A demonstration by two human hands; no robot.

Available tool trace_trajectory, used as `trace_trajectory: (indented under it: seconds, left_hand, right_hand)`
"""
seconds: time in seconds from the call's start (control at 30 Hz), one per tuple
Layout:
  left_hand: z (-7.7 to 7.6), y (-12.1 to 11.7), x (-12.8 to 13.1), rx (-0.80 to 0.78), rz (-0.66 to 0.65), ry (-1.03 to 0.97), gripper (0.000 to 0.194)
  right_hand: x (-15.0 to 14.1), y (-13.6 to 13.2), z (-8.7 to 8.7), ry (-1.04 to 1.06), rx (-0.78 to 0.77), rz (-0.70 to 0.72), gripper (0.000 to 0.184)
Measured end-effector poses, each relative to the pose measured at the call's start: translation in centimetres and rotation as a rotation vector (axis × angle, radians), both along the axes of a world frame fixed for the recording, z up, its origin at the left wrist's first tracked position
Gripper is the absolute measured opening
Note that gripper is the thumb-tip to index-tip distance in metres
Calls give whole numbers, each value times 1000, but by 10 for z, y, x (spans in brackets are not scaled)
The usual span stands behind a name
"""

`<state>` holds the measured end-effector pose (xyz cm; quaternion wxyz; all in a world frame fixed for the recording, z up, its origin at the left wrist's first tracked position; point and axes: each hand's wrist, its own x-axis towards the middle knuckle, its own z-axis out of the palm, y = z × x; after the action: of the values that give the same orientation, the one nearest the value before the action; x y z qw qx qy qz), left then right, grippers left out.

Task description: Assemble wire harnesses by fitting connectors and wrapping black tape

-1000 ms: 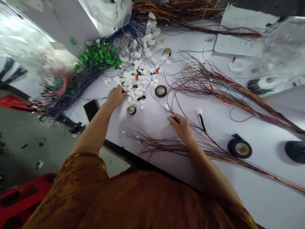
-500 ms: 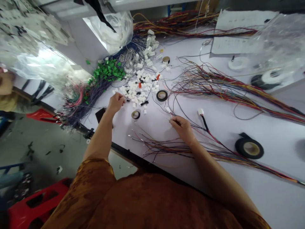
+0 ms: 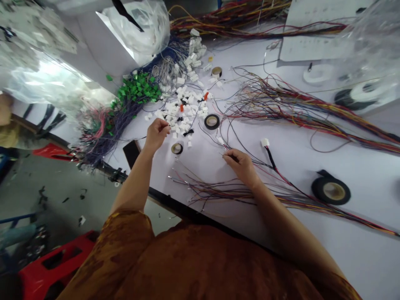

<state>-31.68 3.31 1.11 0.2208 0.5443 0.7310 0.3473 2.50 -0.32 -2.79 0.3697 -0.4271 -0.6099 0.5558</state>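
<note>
The right hand (image 3: 241, 163) pinches thin wire ends (image 3: 223, 154) above the table (image 3: 200, 164); over on the left, the left hand (image 3: 157, 132) has thumb and forefinger together, contents unclear, right beside the pile of white connectors (image 3: 184, 109). Beyond that, green connectors (image 3: 139, 86) cluster by purple wires (image 3: 120, 125).

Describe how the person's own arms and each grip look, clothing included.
The left sleeve and right sleeve are rusty brown with golden-yellow touches; the left shows a darker pattern and ends near the elbow. Both forearms are bare. Left grip and right grip are ungloved human hands; no watch shows.
</note>
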Motion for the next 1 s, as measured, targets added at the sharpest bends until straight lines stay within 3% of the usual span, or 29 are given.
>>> trace_trajectory:
  seconds: [0.07, 0.13, 0.23, 0.33, 0.47, 0.7, 1.0]
  left_hand:
    - [0, -11, 38, -30, -99, -408, 29]
    - [-3, -21, 77, -150, -187, -707, 29]
    - [-11, -29, 124, -245, -242, -963, 34]
    - [-21, -32, 148, -272, -203, -1110, 36]
    - [-29, -34, 157, -327, -173, -1167, 38]
    - [-29, -38, 161, -358, -214, -1111, 32]
    - [-33, -40, 155, -266, -254, -1058, 33]
  right_hand:
    - [0, 0, 1, 17, -14, -7, 17]
    - [0, -1, 2, 45, -34, -36, 17]
    - [0, -3, 5, 61, -45, -97, 19]
    - [3, -3, 7, -9, -1, -147, 19]
    - [5, -2, 8, -106, 31, -156, 19]
    - [1, -2, 7, -149, 82, -112, 16]
    - [3, -2, 6, -120, 183, -102, 14]
